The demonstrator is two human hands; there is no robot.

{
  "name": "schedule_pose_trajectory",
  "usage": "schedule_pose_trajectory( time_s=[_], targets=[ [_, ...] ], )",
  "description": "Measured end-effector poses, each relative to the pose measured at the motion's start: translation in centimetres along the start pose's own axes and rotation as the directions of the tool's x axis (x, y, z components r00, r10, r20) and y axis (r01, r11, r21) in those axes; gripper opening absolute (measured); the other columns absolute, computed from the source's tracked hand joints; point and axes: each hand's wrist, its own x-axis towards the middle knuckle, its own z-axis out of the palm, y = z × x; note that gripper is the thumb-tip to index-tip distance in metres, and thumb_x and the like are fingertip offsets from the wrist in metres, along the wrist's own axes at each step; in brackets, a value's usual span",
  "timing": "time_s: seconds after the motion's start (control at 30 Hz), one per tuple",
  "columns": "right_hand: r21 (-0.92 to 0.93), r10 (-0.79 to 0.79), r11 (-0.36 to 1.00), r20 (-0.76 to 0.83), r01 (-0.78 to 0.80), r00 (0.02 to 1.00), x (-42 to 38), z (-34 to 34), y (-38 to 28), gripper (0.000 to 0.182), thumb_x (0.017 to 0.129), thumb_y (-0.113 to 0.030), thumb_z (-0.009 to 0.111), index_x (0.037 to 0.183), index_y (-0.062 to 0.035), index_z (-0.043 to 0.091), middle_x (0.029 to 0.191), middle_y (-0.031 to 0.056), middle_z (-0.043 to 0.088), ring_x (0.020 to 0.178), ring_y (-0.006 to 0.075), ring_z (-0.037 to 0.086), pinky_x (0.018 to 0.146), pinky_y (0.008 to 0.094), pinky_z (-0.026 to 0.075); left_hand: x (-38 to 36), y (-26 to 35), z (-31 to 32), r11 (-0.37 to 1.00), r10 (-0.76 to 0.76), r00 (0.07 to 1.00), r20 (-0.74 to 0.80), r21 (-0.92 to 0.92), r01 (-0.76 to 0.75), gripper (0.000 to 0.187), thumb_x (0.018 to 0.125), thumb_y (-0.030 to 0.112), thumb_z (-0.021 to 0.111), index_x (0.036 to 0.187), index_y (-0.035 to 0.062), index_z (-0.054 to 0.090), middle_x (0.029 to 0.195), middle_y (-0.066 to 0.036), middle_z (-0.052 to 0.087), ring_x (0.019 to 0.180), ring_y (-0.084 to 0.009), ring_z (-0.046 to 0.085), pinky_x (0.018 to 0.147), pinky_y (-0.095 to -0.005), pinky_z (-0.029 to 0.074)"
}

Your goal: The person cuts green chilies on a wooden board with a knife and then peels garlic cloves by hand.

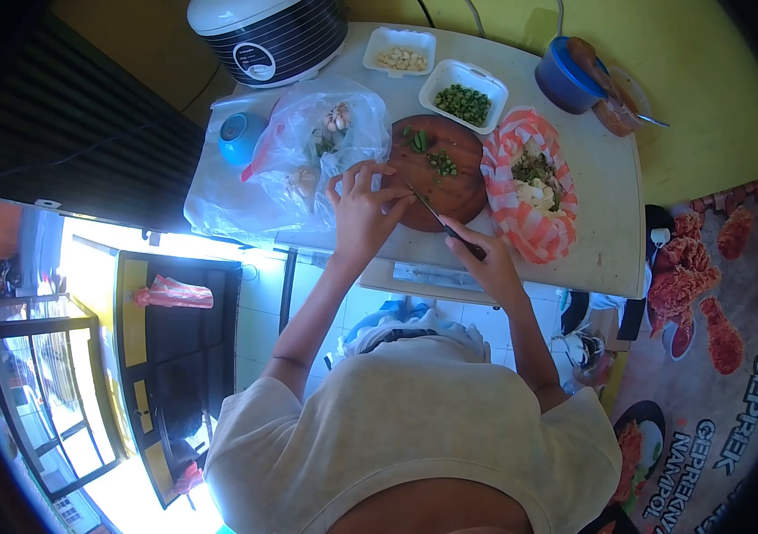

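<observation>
My right hand [487, 265] is wrapped around the dark handle of a small knife [430, 207], its blade pointing up and left over the round wooden cutting board [463, 147]. At the board's left edge, my left hand [366, 209] has its fingers bent and the thumb drawn in near the blade tip. Whatever is between those fingertips is too small to make out. Chopped green pieces [441, 163] and a few longer green pieces [419, 140] lie on the board. Left of it, a clear plastic bag [286, 142] bears garlic bulbs [337, 117].
Behind the board stand a foam tray of chopped greens [463, 104] and another of peeled cloves [402, 59]. A red-striped bag [499, 200] with peelings sits right. A rice cooker [263, 44], a blue cup [238, 138] and a blue-lidded tub [566, 80] line the table's sides.
</observation>
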Motion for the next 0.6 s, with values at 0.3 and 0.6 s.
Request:
schedule_pose_trajectory(
  time_s=[0.3, 0.6],
  targets=[
    [-0.126, -0.170, 0.980, -0.135, 0.154, 0.976, -0.6, -1.0, 0.1, 0.040, 0.094, -0.016, 0.065, 0.133, -0.0095, 0.060, 0.081, 0.0009, 0.064, 0.067, 0.0041, 0.047, 0.066, 0.0220, 0.043, -0.1, -0.1, 0.1, 1.000, -0.017, 1.000, 0.010, -0.009, 0.017, 0.012, 0.075, 0.028, 0.080, 0.083, 0.0201, 0.079, 0.112, 0.005, 0.062, 0.119, -0.0204, 0.050, 0.101, -0.0482, 0.024],
    [0.296, 0.034, 0.950, -0.402, 0.095, 0.915, 0.3, -4.9, 0.7, 0.044, 0.103, -0.025, 0.049, 0.143, -0.0065, 0.047, 0.066, 0.0086, 0.064, 0.043, 0.0060, 0.048, 0.038, 0.0210, 0.037, 1.1, 1.7, 1.4, 0.994, 0.048, 0.998, 0.044, -0.103, -0.043, 0.012, 0.075, 0.028, 0.079, 0.085, 0.0212, 0.079, 0.113, 0.000, 0.062, 0.122, -0.0216, 0.049, 0.104, -0.0501, 0.024]
  ],
)
